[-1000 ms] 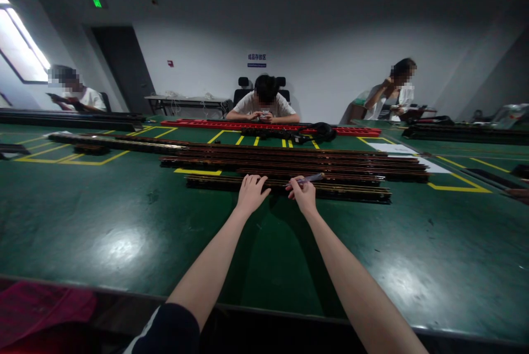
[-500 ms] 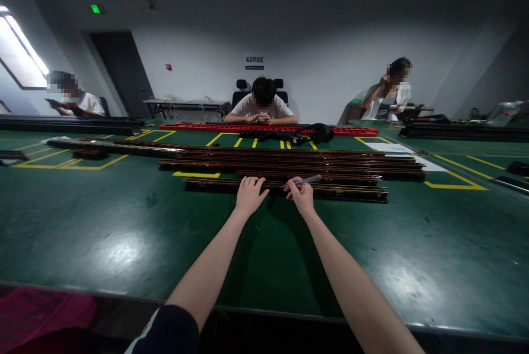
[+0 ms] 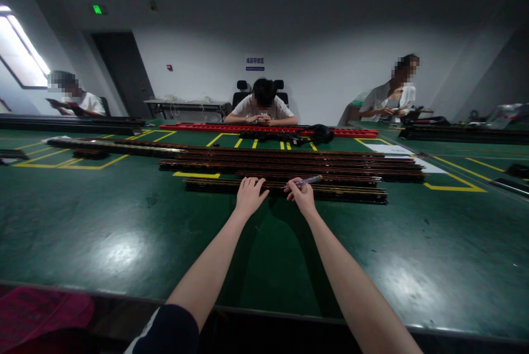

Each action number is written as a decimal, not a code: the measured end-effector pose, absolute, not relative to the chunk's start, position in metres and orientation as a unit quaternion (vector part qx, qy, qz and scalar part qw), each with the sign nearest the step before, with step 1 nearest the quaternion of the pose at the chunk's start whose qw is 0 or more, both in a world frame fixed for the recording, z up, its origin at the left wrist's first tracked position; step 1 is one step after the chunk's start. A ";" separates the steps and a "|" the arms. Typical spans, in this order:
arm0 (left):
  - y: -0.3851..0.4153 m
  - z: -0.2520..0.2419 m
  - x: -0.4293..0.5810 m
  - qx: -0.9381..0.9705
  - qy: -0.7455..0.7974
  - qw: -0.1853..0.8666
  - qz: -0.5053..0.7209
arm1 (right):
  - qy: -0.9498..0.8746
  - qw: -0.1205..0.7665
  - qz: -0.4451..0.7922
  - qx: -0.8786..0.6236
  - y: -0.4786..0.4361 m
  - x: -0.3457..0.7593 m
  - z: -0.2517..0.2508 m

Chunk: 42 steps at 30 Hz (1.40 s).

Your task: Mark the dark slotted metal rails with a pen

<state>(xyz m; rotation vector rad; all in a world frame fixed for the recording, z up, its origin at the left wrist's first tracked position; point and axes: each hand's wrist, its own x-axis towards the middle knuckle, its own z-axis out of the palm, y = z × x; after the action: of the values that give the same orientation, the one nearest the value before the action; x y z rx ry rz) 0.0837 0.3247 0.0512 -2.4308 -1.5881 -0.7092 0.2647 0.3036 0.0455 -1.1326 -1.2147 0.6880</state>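
My left hand [image 3: 249,195] lies flat with fingers stretched over the nearest long dark rail [image 3: 351,195], which lies crosswise on the green table [image 3: 124,222]. My right hand [image 3: 302,194] is closed around a purple pen [image 3: 307,180], its tip touching the same rail just right of my left hand. Behind this rail lie several more long dark rails [image 3: 289,164] side by side.
A red strip [image 3: 355,132] and a black cable bundle [image 3: 318,132] lie at the far edge, where a seated person [image 3: 261,106] faces me. Other people sit at the far left [image 3: 70,98] and far right [image 3: 392,95]. Yellow lines mark the tabletop. A pink cloth [image 3: 41,315] lies near left.
My hands have stayed on the nearest rail. The person at the far right has lowered an arm from the head and straightened up.
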 end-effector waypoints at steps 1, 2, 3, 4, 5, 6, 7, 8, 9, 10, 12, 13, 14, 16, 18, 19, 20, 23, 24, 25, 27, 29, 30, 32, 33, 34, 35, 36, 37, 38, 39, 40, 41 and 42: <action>0.325 0.051 0.084 -0.810 -0.532 0.073 -0.235 | -0.529 0.623 0.299 -0.492 0.303 0.265 0.046; 0.325 0.051 0.084 -0.810 -0.532 0.071 -0.234 | -0.529 0.623 0.299 -0.492 0.303 0.265 0.046; 0.325 0.051 0.084 -0.811 -0.533 0.069 -0.233 | -0.529 0.623 0.299 -0.493 0.302 0.264 0.046; 0.325 0.051 0.084 -0.810 -0.533 0.068 -0.233 | -0.528 0.622 0.298 -0.496 0.302 0.264 0.047; 0.325 0.051 0.084 -0.810 -0.533 0.068 -0.233 | -0.527 0.620 0.299 -0.499 0.302 0.264 0.047; 0.325 0.051 0.084 -0.810 -0.534 0.069 -0.232 | -0.526 0.617 0.300 -0.503 0.301 0.264 0.048; 0.324 0.052 0.084 -0.809 -0.535 0.069 -0.232 | -0.526 0.615 0.301 -0.505 0.301 0.264 0.049; 0.324 0.052 0.084 -0.809 -0.536 0.071 -0.232 | -0.525 0.614 0.302 -0.506 0.301 0.263 0.049; 0.324 0.052 0.085 -0.808 -0.536 0.073 -0.233 | -0.525 0.614 0.303 -0.506 0.300 0.263 0.050; 0.324 0.052 0.085 -0.808 -0.535 0.076 -0.234 | -0.523 0.615 0.304 -0.506 0.300 0.263 0.051; 0.323 0.052 0.085 -0.809 -0.532 0.081 -0.237 | -0.520 0.617 0.305 -0.507 0.300 0.263 0.053; 0.323 0.052 0.086 -0.809 -0.531 0.082 -0.238 | -0.519 0.616 0.306 -0.507 0.300 0.262 0.053; 0.323 0.052 0.086 -0.809 -0.529 0.083 -0.240 | -0.519 0.615 0.306 -0.508 0.299 0.262 0.054; 0.323 0.052 0.086 -0.810 -0.528 0.083 -0.241 | -0.519 0.614 0.306 -0.510 0.299 0.262 0.055; 0.323 0.053 0.086 -0.810 -0.528 0.084 -0.241 | -0.518 0.615 0.305 -0.509 0.298 0.262 0.055; 0.323 0.053 0.086 -0.810 -0.528 0.083 -0.241 | -0.519 0.617 0.305 -0.508 0.298 0.262 0.054; 0.322 0.053 0.086 -0.810 -0.528 0.082 -0.241 | -0.519 0.619 0.305 -0.505 0.298 0.262 0.054; 0.321 0.055 0.086 -0.810 -0.527 0.083 -0.243 | -0.518 0.621 0.307 -0.501 0.300 0.263 0.052; 0.320 0.055 0.086 -0.811 -0.526 0.085 -0.243 | -0.516 0.621 0.310 -0.502 0.300 0.263 0.052; 0.320 0.056 0.086 -0.811 -0.525 0.087 -0.242 | -0.513 0.621 0.312 -0.504 0.301 0.263 0.052; 0.319 0.056 0.087 -0.812 -0.523 0.090 -0.243 | -0.506 0.619 0.317 -0.510 0.301 0.263 0.053; 0.319 0.056 0.087 -0.812 -0.522 0.091 -0.246 | -0.503 0.617 0.321 -0.514 0.300 0.263 0.055; 0.319 0.056 0.087 -0.812 -0.521 0.091 -0.248 | -0.503 0.614 0.323 -0.514 0.299 0.262 0.056; 0.320 0.055 0.087 -0.811 -0.521 0.090 -0.251 | -0.510 0.608 0.327 -0.513 0.297 0.261 0.058; 0.320 0.055 0.086 -0.810 -0.522 0.089 -0.252 | -0.514 0.604 0.329 -0.512 0.296 0.261 0.059; 0.320 0.055 0.086 -0.809 -0.523 0.088 -0.253 | -0.519 0.601 0.330 -0.510 0.296 0.260 0.059; 0.320 0.054 0.086 -0.808 -0.524 0.088 -0.254 | -0.522 0.599 0.332 -0.509 0.295 0.260 0.059; 0.320 0.054 0.086 -0.806 -0.525 0.090 -0.256 | -0.523 0.599 0.333 -0.507 0.295 0.260 0.059; 0.320 0.054 0.086 -0.806 -0.525 0.092 -0.257 | -0.523 0.600 0.335 -0.505 0.296 0.260 0.059; 0.320 0.054 0.086 -0.806 -0.525 0.094 -0.257 | -0.522 0.602 0.336 -0.503 0.296 0.260 0.058; 0.320 0.053 0.086 -0.806 -0.524 0.097 -0.258 | -0.520 0.604 0.338 -0.501 0.297 0.260 0.058; 0.321 0.053 0.087 -0.805 -0.524 0.100 -0.258 | -0.519 0.606 0.338 -0.499 0.298 0.261 0.057; 0.321 0.053 0.087 -0.805 -0.524 0.102 -0.259 | -0.517 0.608 0.338 -0.498 0.298 0.261 0.057; 0.321 0.052 0.087 -0.804 -0.524 0.104 -0.261 | -0.516 0.610 0.339 -0.498 0.299 0.261 0.056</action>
<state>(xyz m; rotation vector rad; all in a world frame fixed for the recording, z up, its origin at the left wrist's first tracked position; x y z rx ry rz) 0.0870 0.3212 0.0521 -2.3710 -1.5463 -0.7691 0.2607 0.2988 0.0564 -1.1489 -1.1905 0.7818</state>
